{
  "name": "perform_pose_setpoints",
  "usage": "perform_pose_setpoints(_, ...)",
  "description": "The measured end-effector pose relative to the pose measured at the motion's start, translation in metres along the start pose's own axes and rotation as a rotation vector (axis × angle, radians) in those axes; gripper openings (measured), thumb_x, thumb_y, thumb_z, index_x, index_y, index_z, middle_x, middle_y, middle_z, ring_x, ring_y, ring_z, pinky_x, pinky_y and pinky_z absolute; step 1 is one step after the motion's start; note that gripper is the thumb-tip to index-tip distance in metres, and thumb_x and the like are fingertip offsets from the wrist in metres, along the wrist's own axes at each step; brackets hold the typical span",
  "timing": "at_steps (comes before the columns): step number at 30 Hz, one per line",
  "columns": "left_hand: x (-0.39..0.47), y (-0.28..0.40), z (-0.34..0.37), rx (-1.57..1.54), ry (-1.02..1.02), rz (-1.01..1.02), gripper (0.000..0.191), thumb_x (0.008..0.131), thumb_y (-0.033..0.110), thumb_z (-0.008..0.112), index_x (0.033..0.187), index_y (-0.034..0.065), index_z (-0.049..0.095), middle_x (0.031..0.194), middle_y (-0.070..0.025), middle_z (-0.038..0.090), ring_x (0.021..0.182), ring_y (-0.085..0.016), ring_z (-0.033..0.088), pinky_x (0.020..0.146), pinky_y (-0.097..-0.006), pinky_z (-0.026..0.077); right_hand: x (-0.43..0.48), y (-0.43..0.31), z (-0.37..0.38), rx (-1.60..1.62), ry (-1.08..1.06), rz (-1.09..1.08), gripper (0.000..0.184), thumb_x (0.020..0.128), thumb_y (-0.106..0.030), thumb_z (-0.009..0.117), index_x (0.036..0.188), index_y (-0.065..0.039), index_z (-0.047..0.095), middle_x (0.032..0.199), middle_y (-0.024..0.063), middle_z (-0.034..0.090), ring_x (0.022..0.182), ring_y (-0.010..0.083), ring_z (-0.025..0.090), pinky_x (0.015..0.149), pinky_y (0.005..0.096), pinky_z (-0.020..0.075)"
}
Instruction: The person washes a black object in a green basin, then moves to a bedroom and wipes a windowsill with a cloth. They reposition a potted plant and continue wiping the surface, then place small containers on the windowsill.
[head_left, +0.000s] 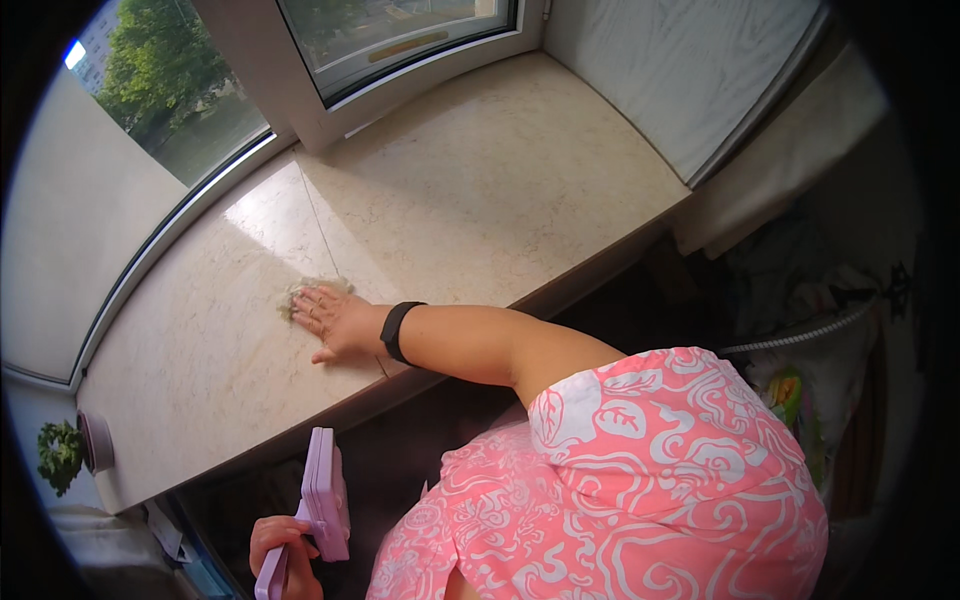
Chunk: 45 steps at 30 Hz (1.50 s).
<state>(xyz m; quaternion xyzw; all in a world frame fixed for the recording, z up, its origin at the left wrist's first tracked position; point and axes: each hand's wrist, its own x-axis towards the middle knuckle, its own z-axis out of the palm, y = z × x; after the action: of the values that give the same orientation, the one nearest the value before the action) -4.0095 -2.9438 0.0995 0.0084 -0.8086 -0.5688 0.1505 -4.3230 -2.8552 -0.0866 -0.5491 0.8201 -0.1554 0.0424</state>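
My right hand (330, 321) lies palm down, fingers pointing left, pressing a thin, crumpled pale cloth (343, 284) against the beige marble-patterned windowsill (465, 217). The cloth shows past the fingertips and along the upper edge of the hand; the rest is hidden under it. A black band (396, 331) circles that wrist. Below the sill's front edge, my left hand (283, 551) grips the handle of a lilac plastic tool (324, 495) with a wide, flat head. The head is tilted nearly upright and its working face is turned mostly away, so its exact kind is unclear.
A white-framed window (247, 67) runs along the sill's back, with a second pane (405, 45) beside it. A potted plant (64, 454) stands by the sill's left end. White curtain fabric (780, 165) hangs at the right. A thin seam crosses the sill.
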Motion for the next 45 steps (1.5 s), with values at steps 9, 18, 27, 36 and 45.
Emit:
perform_pose_setpoints(9, 0.021, 0.015, 0.033, -0.013, -0.090, -0.010, 0.007, 0.097, -0.003, 0.056, 0.101, 0.0020, 0.060, 0.099, -0.0142, 0.063, 0.065, -0.011, 0.052, 0.059, -0.0217, 0.043, -0.106, 0.038, -0.013, 0.036, 0.018, -0.327, 0.082, 0.094, -0.058, 0.046, 0.149, 0.000, 0.035, 0.162, 0.0187, 0.020, 0.152, 0.0298, 0.015, 0.122, 0.0421, 0.0090)
perform_pose_setpoints(18, 0.075, 0.043, 0.097, -0.002, -0.161, 0.038, 0.009, 0.098, -0.003, 0.054, 0.102, 0.0025, 0.058, 0.098, -0.0142, 0.063, 0.067, -0.011, 0.050, 0.060, -0.0225, 0.042, -0.397, 0.233, -0.156, -0.286, -0.060, 0.765, 0.075, 0.098, -0.048, 0.045, 0.154, -0.005, 0.024, 0.161, 0.0177, 0.022, 0.149, 0.0308, 0.020, 0.121, 0.0413, 0.0160)
perform_pose_setpoints(27, 0.198, 0.053, 0.196, 0.231, -0.404, 0.276, 0.015, 0.086, -0.011, 0.053, 0.093, 0.0007, 0.059, 0.092, -0.0116, 0.060, 0.071, -0.016, 0.055, 0.060, -0.0258, 0.045, -0.518, 0.286, -0.152, -0.284, 0.269, 1.022, 0.069, 0.101, -0.046, 0.042, 0.152, -0.002, 0.029, 0.157, 0.0194, 0.031, 0.147, 0.0321, 0.027, 0.120, 0.0421, 0.0203)
perform_pose_setpoints(36, 0.337, 0.064, 0.345, 0.113, -0.903, 0.411, 0.023, 0.086, -0.007, 0.051, 0.106, 0.0030, 0.056, 0.103, -0.0164, 0.054, 0.094, -0.036, 0.056, 0.082, -0.0357, 0.047, -0.430, 0.192, -0.107, -0.189, 0.290, 0.789, 0.077, 0.093, -0.045, 0.058, 0.150, 0.000, 0.031, 0.154, 0.0223, 0.033, 0.146, 0.0340, 0.028, 0.119, 0.0452, 0.0216)
perform_pose_setpoints(45, 0.358, 0.024, 0.563, 0.467, -1.159, 0.878, 0.040, 0.083, -0.009, 0.045, 0.118, 0.0006, 0.062, 0.101, -0.0184, 0.057, 0.097, -0.035, 0.056, 0.084, -0.0405, 0.047, -0.301, 0.108, -0.091, 0.100, 0.202, 0.309, 0.085, 0.083, -0.050, 0.067, 0.145, 0.001, 0.040, 0.152, 0.0194, 0.038, 0.145, 0.0312, 0.030, 0.120, 0.0426, 0.0199)
